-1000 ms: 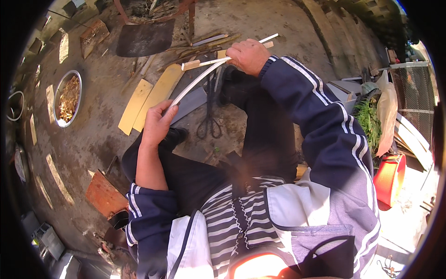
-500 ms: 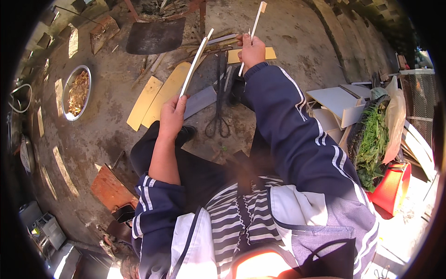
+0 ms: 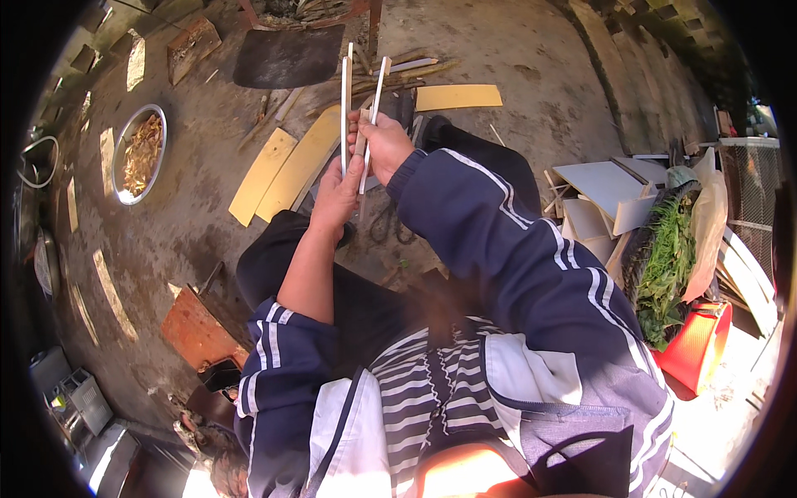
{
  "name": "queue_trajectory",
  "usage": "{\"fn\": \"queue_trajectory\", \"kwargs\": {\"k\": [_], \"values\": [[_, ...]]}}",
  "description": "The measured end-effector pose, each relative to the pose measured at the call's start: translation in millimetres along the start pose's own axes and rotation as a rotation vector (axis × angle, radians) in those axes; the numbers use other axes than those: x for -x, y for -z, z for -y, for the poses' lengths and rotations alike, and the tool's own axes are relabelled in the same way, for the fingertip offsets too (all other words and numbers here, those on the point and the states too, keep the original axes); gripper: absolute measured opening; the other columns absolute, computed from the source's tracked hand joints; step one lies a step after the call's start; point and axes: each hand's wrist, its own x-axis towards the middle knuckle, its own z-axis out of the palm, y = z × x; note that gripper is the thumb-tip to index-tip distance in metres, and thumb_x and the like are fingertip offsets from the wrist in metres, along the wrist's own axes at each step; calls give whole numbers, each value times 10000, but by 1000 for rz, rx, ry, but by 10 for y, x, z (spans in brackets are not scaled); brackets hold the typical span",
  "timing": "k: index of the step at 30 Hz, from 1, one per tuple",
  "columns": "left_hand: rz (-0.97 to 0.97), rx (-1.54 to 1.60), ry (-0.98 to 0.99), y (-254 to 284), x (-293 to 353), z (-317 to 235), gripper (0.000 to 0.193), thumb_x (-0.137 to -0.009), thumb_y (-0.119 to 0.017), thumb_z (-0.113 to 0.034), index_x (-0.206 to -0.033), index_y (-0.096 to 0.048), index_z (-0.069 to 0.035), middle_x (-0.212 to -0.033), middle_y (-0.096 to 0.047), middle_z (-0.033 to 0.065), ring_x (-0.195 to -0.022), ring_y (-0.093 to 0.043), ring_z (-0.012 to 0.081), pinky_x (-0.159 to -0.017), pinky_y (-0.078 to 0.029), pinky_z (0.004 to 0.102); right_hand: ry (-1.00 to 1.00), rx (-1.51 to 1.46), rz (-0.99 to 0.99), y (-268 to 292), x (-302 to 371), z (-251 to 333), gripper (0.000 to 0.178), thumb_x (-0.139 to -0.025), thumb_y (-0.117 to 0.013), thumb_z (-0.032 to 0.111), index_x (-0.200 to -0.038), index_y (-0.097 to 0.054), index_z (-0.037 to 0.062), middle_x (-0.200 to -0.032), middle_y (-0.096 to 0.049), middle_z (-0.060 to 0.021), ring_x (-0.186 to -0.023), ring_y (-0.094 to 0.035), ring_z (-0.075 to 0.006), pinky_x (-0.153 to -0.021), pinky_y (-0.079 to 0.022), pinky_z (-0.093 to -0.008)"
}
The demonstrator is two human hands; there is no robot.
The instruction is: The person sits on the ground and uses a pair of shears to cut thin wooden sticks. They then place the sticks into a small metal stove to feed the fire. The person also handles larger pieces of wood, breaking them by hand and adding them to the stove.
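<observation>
My left hand is closed round the lower part of thin, white-faced wooden strips that point away from me. Close against it, my right hand grips a shorter white strip, tilted slightly right at its top. Between the two hands the strips stand side by side, and their lower ends are partly covered by fingers. Below the hands, on the floor between my feet, lies a dark metal tool with loop handles, mostly hidden. Yellow boards lie just left of my hands, and another yellow board lies beyond the right one.
A metal basin of dry scraps stands at the left. Sticks lie beyond my hands, near a dark sheet. To the right are stacked white panels, leafy greens and a red bag. An orange-brown board is at lower left.
My right hand has moved left and nearer to me, bringing its strip beside those in my left hand. The left hand's strips have turned more upright, and the hands now meet.
</observation>
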Motion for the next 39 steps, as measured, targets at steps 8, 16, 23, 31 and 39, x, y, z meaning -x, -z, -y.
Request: {"fn": "queue_trajectory", "kwargs": {"k": [8, 16, 23, 31, 39], "values": [[39, 139, -61, 9, -115, 173, 320, -916, -586, -328, -1077, -482, -71, -724, -530, 9, -577, -481, 96, -491, -387, 254, -21, -85, 39, 0, -112, -159, 174, -943, -465, 79, -1087, -551, 32, -795, -512, -20, -714, -482, -114, -678, -442, -273], [-73, 372, 50, 59, -20, -240, 235, -951, -525, -296, -1036, -479, -82, -680, -465, 9, -481, -427, 82, -374, -308, 190, 142, 240, 163, 129, -295, 65, 446, -871, -579, 72, -1276, -446, -64, -1128, -542, -104, -942, -531, -138, -769, -438, -278], [-150, 550, 22, 342, -439, -650, 258, -957, -510, -287, -1078, -479, -61, -679, -466, 22, -512, -444, 103, -384, -326, 209, 4, 153, 266, 535, -217, 467, 381, -903, -576, 129, -1270, -497, 69, -1126, -567, -13, -987, -540, -112, -821, -424, -258], [-147, 532, -54, 256, -1695, -1330, 225, -990, -423, -225, -1078, -452, -19, -752, -452, 43, -558, -386, 99, -413, -306, 213, -82, 147, 515, 542, -126, 690, 376, -907, -545, 88, -1270, -479, 12, -1111, -552, -51, -864, -541, -92, -797, -457, -250], [-194, 537, -67, 53, -3000, -1396, 168, -994, -414, -200, -1015, -435, -35, -774, -471, 80, -588, -415, 147, -436, -331, 255, -99, 211, 652, 690, 9, 940, 342, -881, -528, 36, -1223, -513, 36, -1018, -554, -72, -795, -524, -117, -748, -460, -257]]}}
